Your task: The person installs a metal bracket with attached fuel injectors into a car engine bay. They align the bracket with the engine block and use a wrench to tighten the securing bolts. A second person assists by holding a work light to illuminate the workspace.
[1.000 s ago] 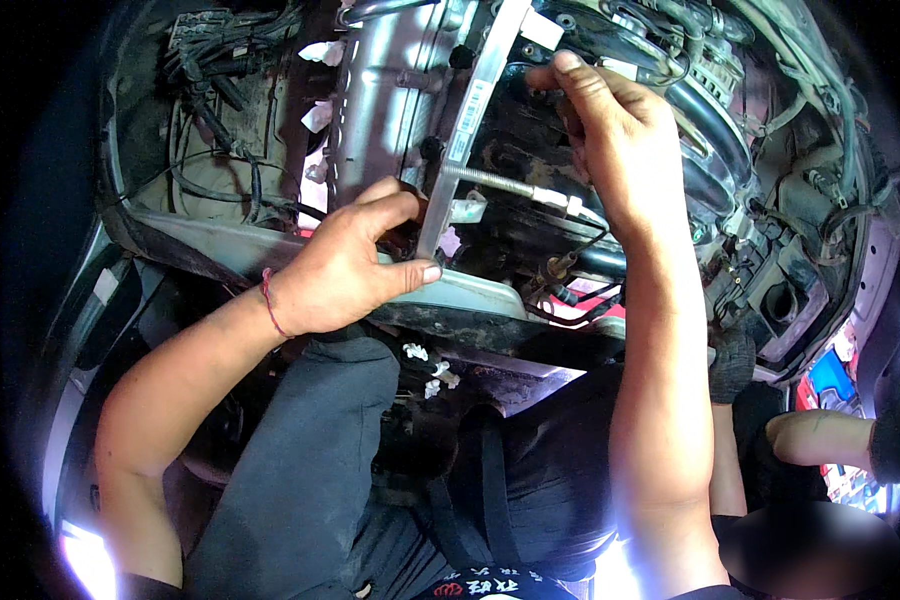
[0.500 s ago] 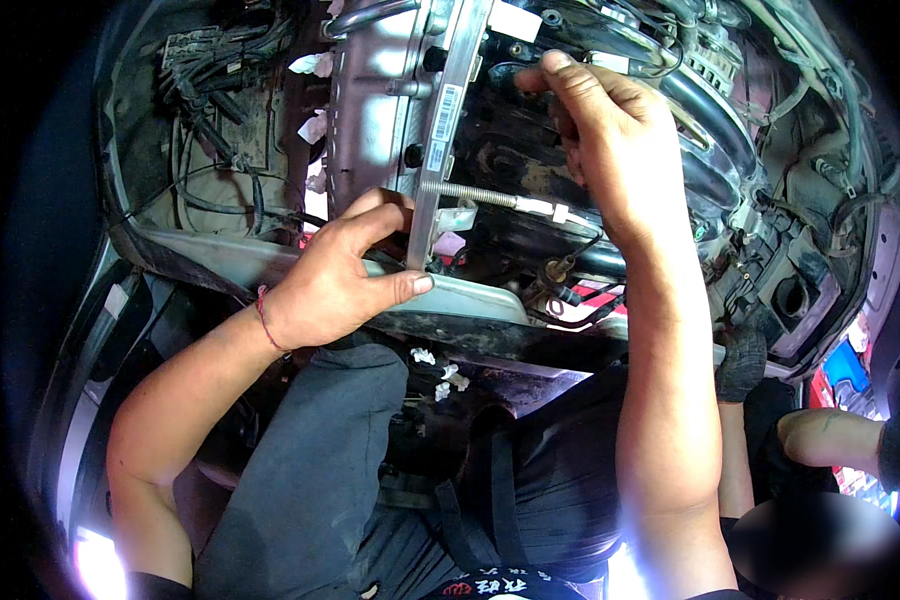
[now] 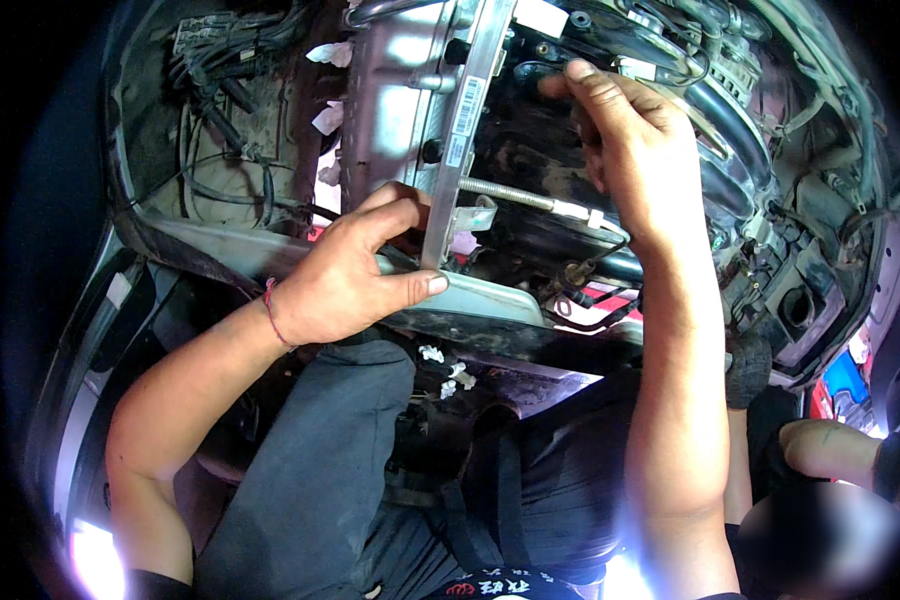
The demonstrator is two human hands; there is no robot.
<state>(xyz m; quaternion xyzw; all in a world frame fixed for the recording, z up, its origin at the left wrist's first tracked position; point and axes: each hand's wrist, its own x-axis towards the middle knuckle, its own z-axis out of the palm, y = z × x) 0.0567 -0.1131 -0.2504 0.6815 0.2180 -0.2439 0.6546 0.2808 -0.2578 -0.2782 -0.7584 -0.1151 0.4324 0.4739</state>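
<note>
A long silver metal rail [image 3: 455,140] with a barcode label runs lengthwise beside a silver engine cover [image 3: 390,100]. My left hand [image 3: 345,270] is at the rail's near end, fingers curled round its left side and thumb stretched below it; the fingertips are partly hidden. From the rail's right side sticks a ribbed metal rod [image 3: 510,194] with a pale fitting [image 3: 570,211] at its end. My right hand [image 3: 635,130] is raised over the dark engine parts, thumb and forefinger close together and the other fingers curled. Whatever it may hold does not show.
Black curved pipes [image 3: 725,155] lie right of my right hand. Wiring [image 3: 235,120] fills the left side. White crumpled paper [image 3: 328,118] sticks out along the cover's left edge. At the lower right are another person's dark-gloved hand [image 3: 747,370] and bare forearm [image 3: 828,447].
The whole engine bay has shifted slightly to the right and down in the picture. Both my hands keep nearly the same pose and place relative to the rail.
</note>
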